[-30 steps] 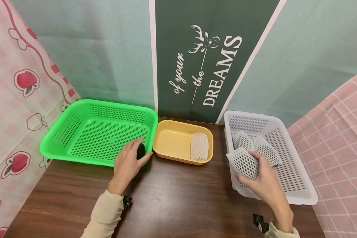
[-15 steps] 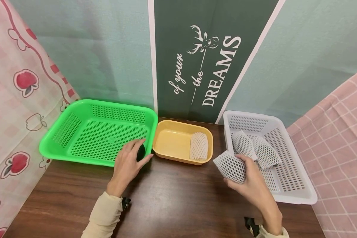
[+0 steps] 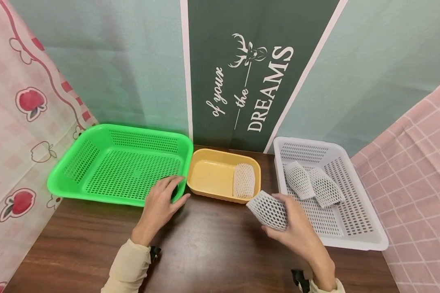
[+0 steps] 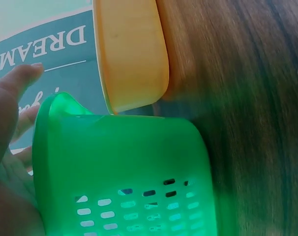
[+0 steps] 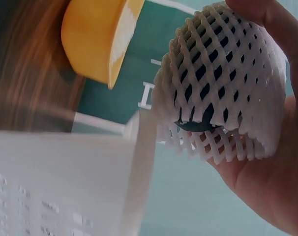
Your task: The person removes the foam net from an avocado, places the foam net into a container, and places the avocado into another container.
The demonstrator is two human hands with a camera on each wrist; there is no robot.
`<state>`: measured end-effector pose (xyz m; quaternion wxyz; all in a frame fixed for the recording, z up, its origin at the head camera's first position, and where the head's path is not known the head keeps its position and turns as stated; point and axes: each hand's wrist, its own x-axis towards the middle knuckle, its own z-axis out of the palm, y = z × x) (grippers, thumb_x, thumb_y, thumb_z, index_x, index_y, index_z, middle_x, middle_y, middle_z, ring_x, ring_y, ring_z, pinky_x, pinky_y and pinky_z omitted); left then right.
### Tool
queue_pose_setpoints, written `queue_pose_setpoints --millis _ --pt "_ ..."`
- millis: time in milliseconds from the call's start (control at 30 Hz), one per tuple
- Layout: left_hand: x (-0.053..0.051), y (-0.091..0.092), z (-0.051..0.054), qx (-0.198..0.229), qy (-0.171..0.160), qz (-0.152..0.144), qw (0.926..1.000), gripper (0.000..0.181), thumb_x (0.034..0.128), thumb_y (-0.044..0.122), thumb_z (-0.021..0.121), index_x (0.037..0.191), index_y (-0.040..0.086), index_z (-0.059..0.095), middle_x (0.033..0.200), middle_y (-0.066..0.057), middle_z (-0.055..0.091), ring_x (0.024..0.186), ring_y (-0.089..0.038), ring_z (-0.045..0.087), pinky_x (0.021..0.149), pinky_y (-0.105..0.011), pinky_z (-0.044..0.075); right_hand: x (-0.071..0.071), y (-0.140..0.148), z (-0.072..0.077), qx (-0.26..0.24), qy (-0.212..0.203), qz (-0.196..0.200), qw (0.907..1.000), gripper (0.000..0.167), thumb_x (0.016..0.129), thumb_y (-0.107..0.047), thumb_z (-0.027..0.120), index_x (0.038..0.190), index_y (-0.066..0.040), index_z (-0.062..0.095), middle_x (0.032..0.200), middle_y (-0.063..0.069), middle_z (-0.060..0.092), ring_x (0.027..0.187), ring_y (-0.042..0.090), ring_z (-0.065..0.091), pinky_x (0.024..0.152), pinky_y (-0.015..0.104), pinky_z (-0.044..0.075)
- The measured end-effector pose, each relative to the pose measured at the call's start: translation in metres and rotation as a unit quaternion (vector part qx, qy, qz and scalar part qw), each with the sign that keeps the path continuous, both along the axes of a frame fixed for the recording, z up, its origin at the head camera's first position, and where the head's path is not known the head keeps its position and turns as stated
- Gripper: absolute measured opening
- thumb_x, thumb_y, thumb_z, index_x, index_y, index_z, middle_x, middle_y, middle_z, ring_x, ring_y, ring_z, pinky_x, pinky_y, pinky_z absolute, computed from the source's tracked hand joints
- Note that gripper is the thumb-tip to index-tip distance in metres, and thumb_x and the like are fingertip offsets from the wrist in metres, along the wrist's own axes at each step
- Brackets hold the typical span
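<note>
My left hand point(image 3: 157, 205) is over the front right corner of the green basket point(image 3: 71, 192), thumb apart from the outstretched fingers. Beneath its fingers a black rounded object point(image 3: 174, 191) shows in part; the rest is hidden. In the left wrist view the basket wall hides it. My right hand point(image 3: 293, 226) grips a white foam fruit net point(image 3: 269, 211) in front of the yellow tray point(image 3: 209, 179). Through the mesh in the right wrist view, a dark rounded thing point(image 5: 200, 123) is visible inside.
Another foam net point(image 3: 244, 181) lies in the yellow tray's right end. Two more foam nets, a left one point(image 3: 299, 181) and a right one point(image 3: 327, 187), lie in the white basket point(image 3: 374, 240). Curtains enclose the brown wooden table point(image 3: 212, 248).
My right hand has carried the foam net leftward, out from over the white basket towards the yellow tray. The black object under my left hand sits lower and is more covered.
</note>
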<state>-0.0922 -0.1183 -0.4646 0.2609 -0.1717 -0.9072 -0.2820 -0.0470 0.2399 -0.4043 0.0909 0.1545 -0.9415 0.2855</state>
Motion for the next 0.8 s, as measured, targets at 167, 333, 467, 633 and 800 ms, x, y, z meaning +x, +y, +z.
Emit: queue_pose_setpoints --millis 167,333,467,633,800 --pt "0.002 0.003 0.000 -0.001 -0.008 -0.021 0.9998 0.047 0.0787 0.025 0.083 0.119 0.006 0.069 0.117 -0.016 0.068 0.109 -0.037 0.063 0.090 -0.054 0.052 0.001 -0.012 -0.008 -0.003 -0.005 0.036 0.9993 0.086 0.057 -0.017 0.093 0.130 -0.003 0.051 0.116 0.007 0.064 0.102 0.017 0.059 0.087 0.041 0.051" --pt "0.004 0.004 0.002 -0.007 -0.009 -0.029 0.9995 0.045 0.0794 0.025 0.082 0.119 0.007 0.069 0.117 -0.014 0.069 0.110 -0.034 0.063 0.089 -0.052 0.053 0.003 -0.023 -0.017 0.002 -0.015 0.061 0.9980 0.084 0.058 -0.020 0.093 0.130 -0.007 0.052 0.118 0.002 0.062 0.106 0.014 0.057 0.088 0.038 0.051" --pt "0.007 0.007 0.003 -0.010 -0.014 -0.040 0.9991 0.044 0.0797 0.025 0.082 0.118 0.007 0.069 0.117 -0.014 0.068 0.110 -0.033 0.063 0.089 -0.051 0.053 0.004 -0.029 -0.024 0.007 -0.036 0.068 0.9970 0.083 0.060 -0.023 0.092 0.131 -0.008 0.051 0.119 0.002 0.060 0.107 0.015 0.056 0.089 0.038 0.051" --pt "0.010 0.012 0.003 -0.011 -0.024 -0.053 0.9982 0.044 0.0801 0.025 0.081 0.119 0.009 0.069 0.120 -0.016 0.067 0.113 -0.034 0.060 0.093 -0.051 0.051 0.004 -0.035 -0.034 0.009 -0.065 0.069 0.9954 0.083 0.062 -0.024 0.092 0.132 -0.010 0.051 0.118 0.000 0.060 0.106 0.014 0.055 0.088 0.036 0.051" --pt "0.012 0.015 0.002 0.001 -0.006 -0.071 0.9975 0.040 0.0790 0.022 0.081 0.115 0.009 0.070 0.118 -0.016 0.067 0.114 -0.033 0.060 0.097 -0.051 0.049 0.003 -0.039 -0.045 0.004 -0.103 0.073 0.9920 0.082 0.063 -0.022 0.091 0.134 -0.011 0.051 0.119 -0.003 0.059 0.105 0.012 0.055 0.090 0.034 0.049"
